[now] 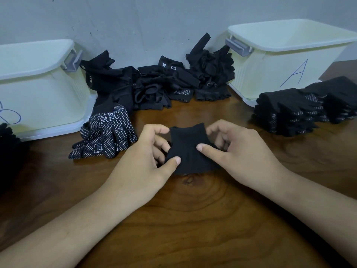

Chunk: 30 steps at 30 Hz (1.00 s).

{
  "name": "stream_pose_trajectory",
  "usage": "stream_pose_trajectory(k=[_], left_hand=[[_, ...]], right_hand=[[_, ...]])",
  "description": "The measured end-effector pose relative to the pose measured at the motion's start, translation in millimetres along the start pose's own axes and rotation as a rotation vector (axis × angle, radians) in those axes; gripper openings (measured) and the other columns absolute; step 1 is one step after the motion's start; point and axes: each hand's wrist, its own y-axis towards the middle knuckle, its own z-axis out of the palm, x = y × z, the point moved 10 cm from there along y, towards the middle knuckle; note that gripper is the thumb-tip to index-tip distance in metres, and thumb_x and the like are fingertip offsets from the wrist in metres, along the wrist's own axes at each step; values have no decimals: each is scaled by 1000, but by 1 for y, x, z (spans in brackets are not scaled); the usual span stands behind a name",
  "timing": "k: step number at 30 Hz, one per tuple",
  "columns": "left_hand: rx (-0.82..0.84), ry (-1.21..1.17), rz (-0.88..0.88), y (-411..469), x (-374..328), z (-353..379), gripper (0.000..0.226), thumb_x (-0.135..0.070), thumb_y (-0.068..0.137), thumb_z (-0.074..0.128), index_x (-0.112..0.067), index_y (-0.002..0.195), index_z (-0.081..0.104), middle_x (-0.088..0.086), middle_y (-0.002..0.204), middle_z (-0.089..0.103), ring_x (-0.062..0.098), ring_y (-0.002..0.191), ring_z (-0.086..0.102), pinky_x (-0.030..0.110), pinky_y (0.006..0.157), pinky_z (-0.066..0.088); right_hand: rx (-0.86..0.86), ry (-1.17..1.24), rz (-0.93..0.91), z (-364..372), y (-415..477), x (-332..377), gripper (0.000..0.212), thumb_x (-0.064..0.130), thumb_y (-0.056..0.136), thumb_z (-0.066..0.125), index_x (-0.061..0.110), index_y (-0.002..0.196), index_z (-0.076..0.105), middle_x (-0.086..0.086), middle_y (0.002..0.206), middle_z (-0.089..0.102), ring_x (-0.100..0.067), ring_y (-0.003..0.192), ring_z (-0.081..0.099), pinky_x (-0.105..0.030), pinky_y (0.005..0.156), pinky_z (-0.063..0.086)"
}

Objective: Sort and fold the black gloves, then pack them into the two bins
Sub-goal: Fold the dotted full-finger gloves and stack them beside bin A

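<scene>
A folded black glove (188, 149) lies at the middle of the wooden table (193, 219). My left hand (146, 157) pinches its left edge, thumb on top. My right hand (237, 151) pinches its right edge, thumb pressing the cloth. A flat glove with white dots (108, 136) lies to the left, apart from my hands. A heap of unsorted black gloves (160, 82) sits against the wall. A stack of folded gloves (301, 109) stands in front of the pale bin marked A (289, 60). The other pale bin (38, 89) stands at the left.
A dark pile of gloves (7, 144) shows at the left edge, in front of the left bin. The grey wall (154, 20) closes the back of the table. Bare wood lies between my forearms.
</scene>
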Motion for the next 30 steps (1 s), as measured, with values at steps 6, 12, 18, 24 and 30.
stream_pose_trajectory(k=[6, 12, 18, 24, 30], left_hand=[[-21, 169, 144, -6, -18, -1, 39, -31, 94, 75, -37, 128, 56, -21, 119, 53, 2, 101, 58, 13, 77, 48], [69, 480, 381, -12, -35, 11, 28, -42, 108, 48, -37, 128, 67, -24, 135, 59, 2, 136, 45, 32, 113, 37], [103, 696, 637, -15, -52, 16, 34, -49, 103, 56, -25, 117, 74, -10, 125, 69, 17, 131, 58, 42, 113, 43], [23, 639, 606, -12, -57, 16, 34, -36, 110, 43, -14, 116, 68, 0, 110, 71, 19, 109, 68, 40, 110, 47], [-43, 231, 376, -16, -57, -11, 18, -39, 110, 51, -28, 118, 62, -16, 93, 69, -1, 84, 65, 11, 69, 46]], right_hand=[[-45, -257, -175, -2, -2, 16, 44, 42, 94, 74, 34, 133, 55, 22, 111, 55, -1, 104, 52, -15, 88, 44], [148, -327, -465, 26, -8, 34, 32, 9, 104, 61, 27, 127, 74, 11, 137, 68, -13, 129, 60, -46, 106, 52], [271, -323, -399, 27, -15, 33, 44, 48, 109, 38, 37, 145, 61, 18, 154, 56, 1, 147, 44, -34, 128, 28], [191, -326, -423, 24, -16, 45, 37, 54, 106, 49, 34, 130, 69, 15, 127, 74, -6, 122, 65, -33, 116, 45], [182, 138, -229, 1, -21, 38, 15, 35, 106, 67, 36, 117, 77, 15, 99, 77, -10, 92, 73, -27, 77, 57]])
